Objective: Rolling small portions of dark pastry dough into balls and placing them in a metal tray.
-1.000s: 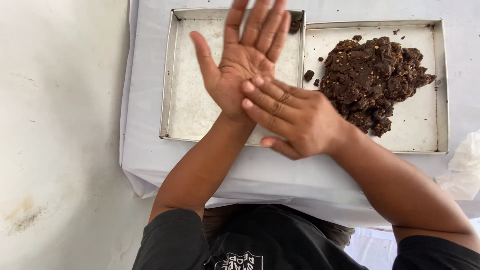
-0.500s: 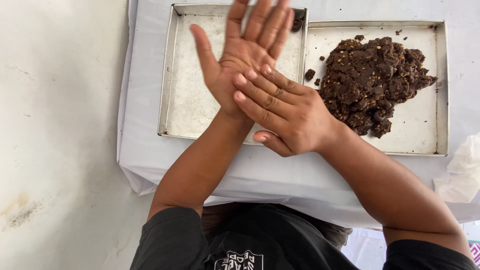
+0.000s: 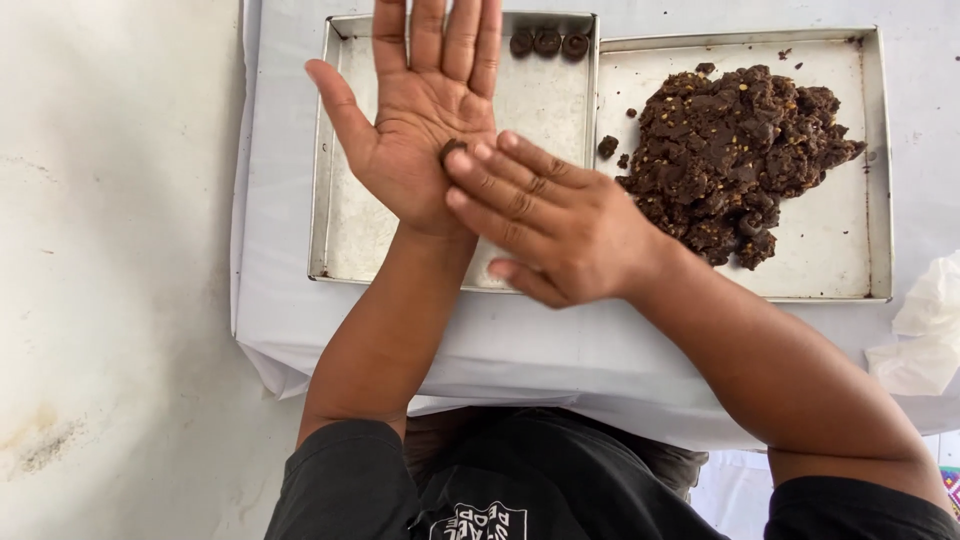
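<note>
1. From my remote seat, I see two bare forearms, uncovered from wrist to just above the elbow.
2. The left hand (image 3: 425,120), toward 12 o'clock, wears no glove, ring or watch.
3. The right hand (image 3: 550,225), near centre, is likewise bare, with no ring or band on its fingers or wrist.
4. A black short-sleeved shirt fills the frame toward 6 o'clock; its sleeves end above the elbows, at 7 and 4 o'clock.
5. The shirt's chest carries a white printed design, cut off by the bottom edge.
</note>
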